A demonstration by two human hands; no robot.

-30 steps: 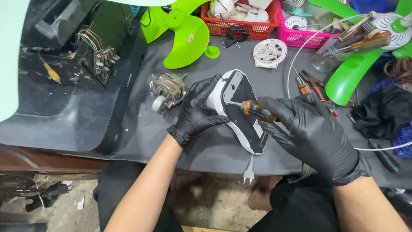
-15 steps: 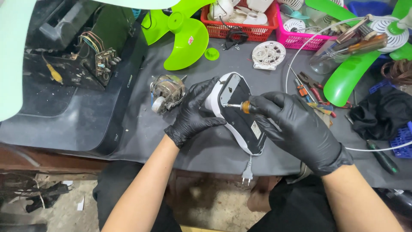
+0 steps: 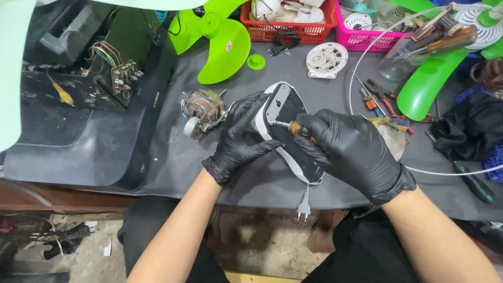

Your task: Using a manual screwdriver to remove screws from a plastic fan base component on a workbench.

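Observation:
Both my hands wear black gloves. My left hand point(image 3: 242, 134) grips the side of a small white and black appliance housing point(image 3: 281, 102) lying on the dark bench mat point(image 3: 173, 157). My right hand point(image 3: 352, 152) holds a screwdriver point(image 3: 293, 127) with an amber handle, its metal tip set against the grey panel of the housing. A white power plug point(image 3: 303, 210) on a short cord hangs from the housing over the bench's front edge.
A small electric motor point(image 3: 200, 111) lies just left of my left hand. Green fan blades point(image 3: 222, 43), a red basket point(image 3: 293, 26), a pink basket point(image 3: 367, 31) and a white round grille point(image 3: 326, 59) sit behind. Pliers point(image 3: 381, 92) lie right; a circuit board point(image 3: 123, 76) lies left.
My right hand with the screwdriver has shifted up and to the left along the housing, toward its upper end. My left hand keeps its grip.

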